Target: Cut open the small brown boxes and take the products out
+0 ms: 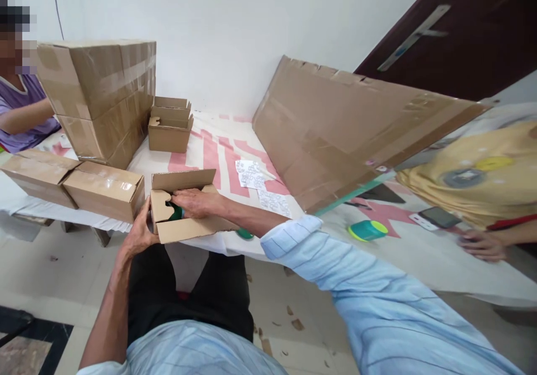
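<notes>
The left hand (140, 232) is clasping the left end of a small open box (187, 228), which is sitting at the near edge of the table (419, 263). The right hand (197, 202) is reaching into that box, its fingers lying over a green item (176, 212) inside; whether they are gripping it cannot be told. A big taped carton (100, 95) is standing behind, and a cardboard sheet (344, 129) is leaning to the right.

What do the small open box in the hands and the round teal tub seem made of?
The small open box: matte brown cardboard, by its folded flaps and cut tab. The round teal tub: probably smooth plastic, by its even colour and faint sheen; yellow-green top.
</notes>
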The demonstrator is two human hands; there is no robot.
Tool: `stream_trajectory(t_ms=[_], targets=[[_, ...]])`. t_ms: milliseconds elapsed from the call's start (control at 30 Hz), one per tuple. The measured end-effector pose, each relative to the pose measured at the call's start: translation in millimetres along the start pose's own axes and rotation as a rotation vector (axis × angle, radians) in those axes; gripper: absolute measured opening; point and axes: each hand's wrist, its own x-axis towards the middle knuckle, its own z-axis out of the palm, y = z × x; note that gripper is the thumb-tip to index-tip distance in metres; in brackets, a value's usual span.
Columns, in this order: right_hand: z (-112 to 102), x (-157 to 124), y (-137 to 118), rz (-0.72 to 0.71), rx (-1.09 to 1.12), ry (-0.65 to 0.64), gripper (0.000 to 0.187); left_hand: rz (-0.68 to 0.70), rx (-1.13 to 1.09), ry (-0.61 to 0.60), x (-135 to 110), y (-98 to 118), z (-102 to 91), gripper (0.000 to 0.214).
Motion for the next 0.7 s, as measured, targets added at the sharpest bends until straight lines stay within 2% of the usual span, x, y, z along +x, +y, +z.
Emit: stream_trajectory(t_ms=[333,467,633,700], targets=[[-9,-30,0,0.046,0.164,0.044,0.048,-0.008,0.015,0.018,-2,-16,-1.0,0.133],[-15,-36,8,0.054,0.186,0.115,0.059,0.005,-0.069,0.013,-1,-9,-2.1,0.135],[-27,-41,22,0.080,0.253,0.141,0.079,-0.005,-0.108,0.010,-1,-9,-3.9,0.137],[-36,-42,28,0.073,0.329,0.168,0.074,-0.024,-0.106,0.014,-2,-14,-4.4,0.137]])
